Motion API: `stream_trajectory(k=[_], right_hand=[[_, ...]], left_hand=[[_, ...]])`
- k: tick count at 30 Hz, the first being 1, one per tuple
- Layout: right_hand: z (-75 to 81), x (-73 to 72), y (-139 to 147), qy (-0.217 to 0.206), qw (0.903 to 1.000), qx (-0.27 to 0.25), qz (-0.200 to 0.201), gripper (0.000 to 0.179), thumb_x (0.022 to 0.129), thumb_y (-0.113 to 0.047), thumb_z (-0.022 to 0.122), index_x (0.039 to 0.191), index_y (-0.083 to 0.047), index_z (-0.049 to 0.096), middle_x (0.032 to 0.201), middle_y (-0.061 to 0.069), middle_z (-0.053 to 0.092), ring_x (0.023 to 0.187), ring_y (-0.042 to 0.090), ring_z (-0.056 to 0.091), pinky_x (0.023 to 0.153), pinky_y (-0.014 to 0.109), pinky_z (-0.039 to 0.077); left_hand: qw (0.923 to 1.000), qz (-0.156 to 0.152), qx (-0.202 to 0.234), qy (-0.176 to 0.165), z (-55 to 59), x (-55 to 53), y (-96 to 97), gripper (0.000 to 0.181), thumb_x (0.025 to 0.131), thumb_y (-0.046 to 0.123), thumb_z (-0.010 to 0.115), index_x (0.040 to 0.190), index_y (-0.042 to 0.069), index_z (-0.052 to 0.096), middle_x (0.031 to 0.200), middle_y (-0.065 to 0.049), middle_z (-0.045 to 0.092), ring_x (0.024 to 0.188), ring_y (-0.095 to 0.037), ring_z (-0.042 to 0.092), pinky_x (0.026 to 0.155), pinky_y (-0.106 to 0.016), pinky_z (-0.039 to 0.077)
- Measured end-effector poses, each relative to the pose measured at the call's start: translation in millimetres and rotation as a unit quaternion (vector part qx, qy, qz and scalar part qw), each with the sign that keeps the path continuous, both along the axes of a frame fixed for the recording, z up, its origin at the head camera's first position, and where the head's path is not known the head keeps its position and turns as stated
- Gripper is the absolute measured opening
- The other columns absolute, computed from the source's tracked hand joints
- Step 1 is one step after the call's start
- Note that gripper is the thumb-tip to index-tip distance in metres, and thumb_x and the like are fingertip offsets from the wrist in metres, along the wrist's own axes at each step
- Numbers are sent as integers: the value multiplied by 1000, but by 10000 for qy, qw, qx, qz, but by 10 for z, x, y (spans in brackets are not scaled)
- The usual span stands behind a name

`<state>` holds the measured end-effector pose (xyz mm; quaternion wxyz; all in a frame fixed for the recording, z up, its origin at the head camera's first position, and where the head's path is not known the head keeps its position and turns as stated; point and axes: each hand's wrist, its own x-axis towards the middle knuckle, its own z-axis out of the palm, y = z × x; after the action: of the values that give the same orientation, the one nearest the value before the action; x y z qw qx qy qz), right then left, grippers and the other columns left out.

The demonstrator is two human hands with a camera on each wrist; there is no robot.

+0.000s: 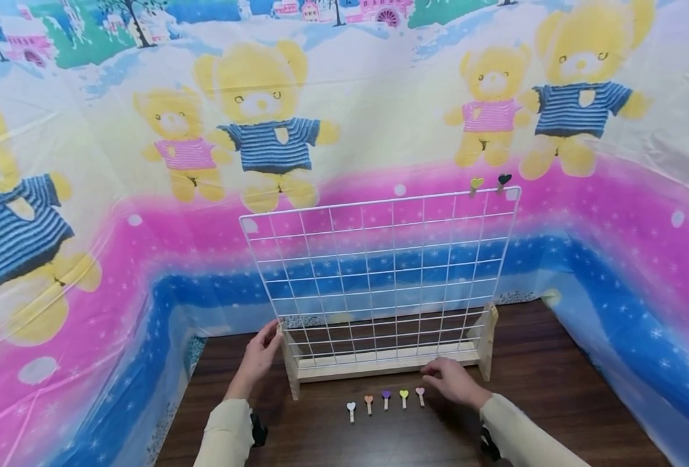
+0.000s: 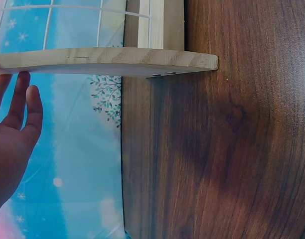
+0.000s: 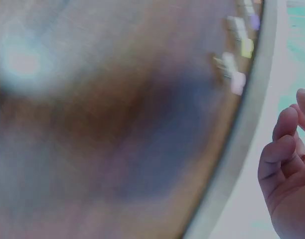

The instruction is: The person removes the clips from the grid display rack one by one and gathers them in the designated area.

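Five clips (image 1: 404,395) low, two on one rack (image 1: 387,368)
Left hand (image 1: 258,358) touches it, fingers apart; right hand (image 1: 454,381) curls loosely; only head view shows top clips (image 1: 477,183)

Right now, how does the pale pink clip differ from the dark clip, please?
The pale pink clip lies on the table; the dark clip sits on the grid's top edge. The pale pink clip's heart is light, the dark clip's nearly black. Both carry hearts.
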<state>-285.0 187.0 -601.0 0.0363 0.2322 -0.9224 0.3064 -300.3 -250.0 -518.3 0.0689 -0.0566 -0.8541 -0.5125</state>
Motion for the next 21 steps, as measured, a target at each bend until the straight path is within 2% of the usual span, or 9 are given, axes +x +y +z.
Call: stream_trajectory(k=[5, 8, 13, 17, 20, 21], right_hand=[[408, 8, 86, 523, 9985, -36, 143, 11, 87, -14, 68, 97, -10, 72, 88, -7, 64, 71, 5, 55, 62, 25, 47], [706, 23, 134, 592, 9981, -53, 150, 12, 88, -15, 68, 99, -11, 72, 90, -6, 65, 66, 2, 51, 58, 24, 45], [1222, 59, 211, 701, 9972, -155, 192, 15, 88, -17, 68, 103, -14, 71, 96, -3, 66, 70, 3, 54, 59, 24, 47], [1613, 111, 256, 992, 9945, -274, 208, 18, 88, -16, 69, 105, -13, 70, 97, -3, 65, 62, 3, 51, 54, 24, 45], [1881, 135, 293, 1413, 9889, -378, 263, 19, 87, -14, 70, 106, -12, 70, 95, -3, 65, 57, 2, 48, 50, 23, 43], [1972, 144, 304, 1543, 9867, -416, 283, 19, 86, -13, 70, 105, -11, 70, 94, -3, 65, 57, 1, 48, 49, 23, 43]], left_hand=[[10000, 14, -35, -73, 1, 13, -6, 42, 101, 19, 47, 141, 7, 43, 134, -22, 49, 120, -36, 47, 94, -50, 41], [9999, 18, -34, -96, 2, 17, -6, 43, 101, 20, 47, 141, 8, 42, 134, -22, 49, 120, -36, 47, 94, -50, 42], [10000, -54, 9, -19, 16, 24, -7, 44, 101, 19, 47, 142, 4, 41, 134, -24, 49, 119, -37, 47, 94, -49, 42], [9999, -117, -10, 15, 200, 142, 61, 42, 101, 12, 46, 140, -2, 41, 133, -28, 48, 117, -40, 47, 93, -51, 42], [9999, -95, -69, 51, 189, 133, 65, 42, 101, 13, 47, 139, -2, 42, 132, -27, 49, 116, -39, 49, 92, -50, 43], [9999, -91, -45, 57, 143, 106, 51, 42, 101, 15, 47, 140, 0, 42, 132, -26, 49, 117, -38, 49, 93, -49, 43]])
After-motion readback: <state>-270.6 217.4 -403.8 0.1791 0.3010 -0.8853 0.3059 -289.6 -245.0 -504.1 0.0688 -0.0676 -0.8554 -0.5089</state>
